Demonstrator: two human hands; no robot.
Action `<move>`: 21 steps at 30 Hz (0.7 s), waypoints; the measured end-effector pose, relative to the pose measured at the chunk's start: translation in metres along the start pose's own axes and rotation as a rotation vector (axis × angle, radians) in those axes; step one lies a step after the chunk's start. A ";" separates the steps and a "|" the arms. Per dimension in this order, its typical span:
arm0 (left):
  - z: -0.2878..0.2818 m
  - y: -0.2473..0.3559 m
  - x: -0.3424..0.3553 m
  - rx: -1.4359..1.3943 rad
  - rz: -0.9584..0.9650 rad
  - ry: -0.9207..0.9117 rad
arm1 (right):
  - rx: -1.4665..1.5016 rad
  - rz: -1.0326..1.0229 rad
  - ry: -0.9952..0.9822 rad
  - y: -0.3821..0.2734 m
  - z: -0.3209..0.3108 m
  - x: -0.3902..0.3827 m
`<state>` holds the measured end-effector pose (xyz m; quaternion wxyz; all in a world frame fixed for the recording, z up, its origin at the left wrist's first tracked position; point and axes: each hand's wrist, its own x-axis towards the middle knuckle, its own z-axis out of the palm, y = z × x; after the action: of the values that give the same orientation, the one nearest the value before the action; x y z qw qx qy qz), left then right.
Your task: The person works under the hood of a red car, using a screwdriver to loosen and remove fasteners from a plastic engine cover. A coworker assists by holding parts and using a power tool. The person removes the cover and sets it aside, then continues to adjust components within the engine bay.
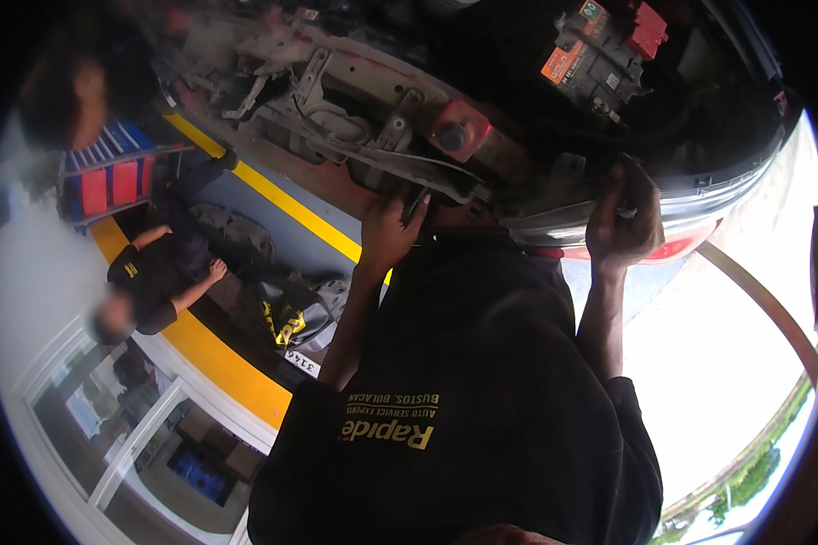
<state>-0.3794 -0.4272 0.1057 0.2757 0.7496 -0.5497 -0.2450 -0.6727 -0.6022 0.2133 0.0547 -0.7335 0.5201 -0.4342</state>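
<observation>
Both of my hands are at the exposed front end of a car, whose bumper cover is off. My left hand (391,225) reaches up under the bare front panel (364,77). Its thumb and fingers close around something dark, and the fingertips are partly hidden. Beside the headlight (554,225), my right hand (625,213) is raised with its fingers curled together. Whatever it may hold is too small to make out. Between the hands, a red block-like part with a dark round centre (463,130) sits on the front panel.
A battery (591,64) with a red terminal cover sits in the engine bay. To the left, a person in dark clothes (150,277) is beside dark car parts (300,313) on the floor. A yellow floor line (291,204) and a rack with red and blue bins (109,182) lie beyond.
</observation>
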 end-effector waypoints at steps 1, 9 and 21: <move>-0.006 0.002 -0.002 -0.023 -0.045 -0.028 | -0.012 -0.012 0.005 0.000 0.000 0.000; -0.029 0.045 0.017 0.176 0.429 0.247 | 0.006 -0.003 -0.004 0.002 0.000 0.000; -0.007 0.044 0.037 0.265 0.404 -0.030 | -0.059 -0.016 -0.003 -0.001 -0.001 0.002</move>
<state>-0.3945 -0.4723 0.1386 0.2101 0.6504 -0.7197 -0.1217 -0.6726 -0.6034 0.2156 0.0304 -0.7397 0.5267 -0.4179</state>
